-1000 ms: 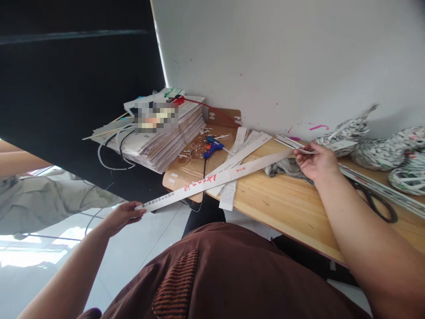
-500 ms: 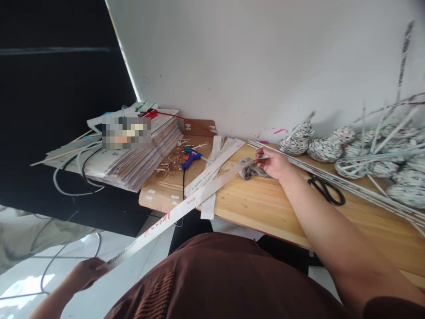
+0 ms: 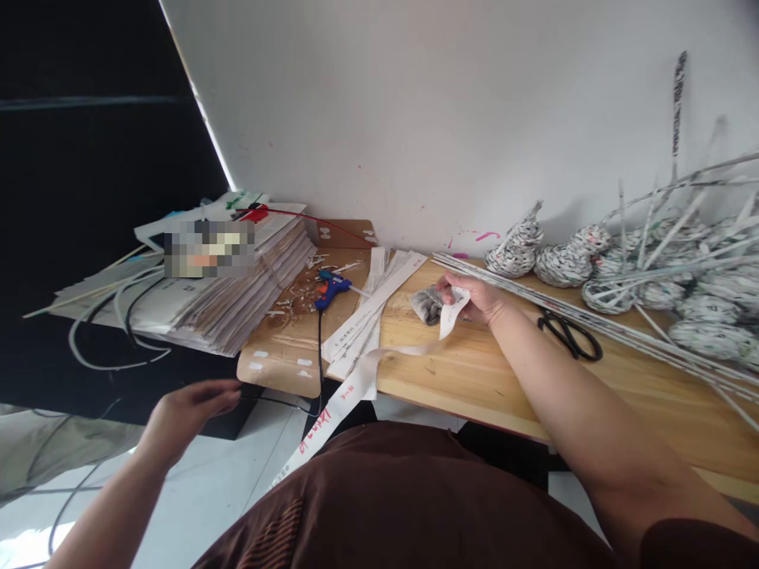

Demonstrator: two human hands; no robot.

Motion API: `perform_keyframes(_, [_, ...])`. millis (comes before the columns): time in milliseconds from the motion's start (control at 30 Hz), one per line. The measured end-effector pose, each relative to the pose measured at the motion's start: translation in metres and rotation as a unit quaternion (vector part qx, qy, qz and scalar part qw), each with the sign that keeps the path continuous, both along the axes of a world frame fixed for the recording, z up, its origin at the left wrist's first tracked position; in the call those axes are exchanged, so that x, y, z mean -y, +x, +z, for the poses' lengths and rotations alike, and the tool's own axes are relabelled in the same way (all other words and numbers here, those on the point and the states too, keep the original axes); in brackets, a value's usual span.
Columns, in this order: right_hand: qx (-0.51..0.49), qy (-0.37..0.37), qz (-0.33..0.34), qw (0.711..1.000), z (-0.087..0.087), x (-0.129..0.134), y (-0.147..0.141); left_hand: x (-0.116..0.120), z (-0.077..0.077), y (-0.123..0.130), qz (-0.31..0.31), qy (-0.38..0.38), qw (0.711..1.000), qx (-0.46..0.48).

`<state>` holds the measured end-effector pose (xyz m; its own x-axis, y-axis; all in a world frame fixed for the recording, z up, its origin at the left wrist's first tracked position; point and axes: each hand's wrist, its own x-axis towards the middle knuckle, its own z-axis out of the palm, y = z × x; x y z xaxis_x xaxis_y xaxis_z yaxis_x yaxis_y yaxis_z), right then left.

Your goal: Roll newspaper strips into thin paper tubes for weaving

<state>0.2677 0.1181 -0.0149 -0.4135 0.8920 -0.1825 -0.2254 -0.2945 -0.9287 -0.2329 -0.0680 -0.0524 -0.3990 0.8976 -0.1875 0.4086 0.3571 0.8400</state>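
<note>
My right hand (image 3: 474, 297) is closed on one end of a long white paper strip (image 3: 349, 395) with red and black print. The strip curls at that end, sags across the table edge and runs down over my lap. Over the floor at the left, my left hand (image 3: 195, 411) is off the strip, its fingers stretched out with nothing in them. A grey crumpled cloth (image 3: 425, 303) lies on the wooden table (image 3: 474, 375) just beside my right hand. More paper strips (image 3: 373, 304) lie crossed behind the held one.
A blue glue gun (image 3: 332, 291) rests on cardboard (image 3: 278, 359) amid scraps. Stacked paper (image 3: 237, 296) stands at the left. To the right are thin rolled paper sticks (image 3: 527, 294), black scissors (image 3: 570, 335) and several woven paper pieces (image 3: 563, 265).
My left hand has let go of the strip's lower end and moved up and right. The strip has gone slack and curled near my right hand, which still grips it.
</note>
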Motion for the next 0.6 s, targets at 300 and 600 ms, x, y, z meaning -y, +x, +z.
perform_keyframes(300, [0.024, 0.025, 0.010, 0.999, -0.013, -0.005, -0.002, -0.095, 0.070, 0.186, -0.172, 0.049, 0.914, 0.364])
perform_keyframes(600, [0.042, 0.052, -0.001, 0.998, -0.016, -0.008, 0.001, -0.142, 0.076, 0.250, -0.291, 0.020, 0.840, 0.458])
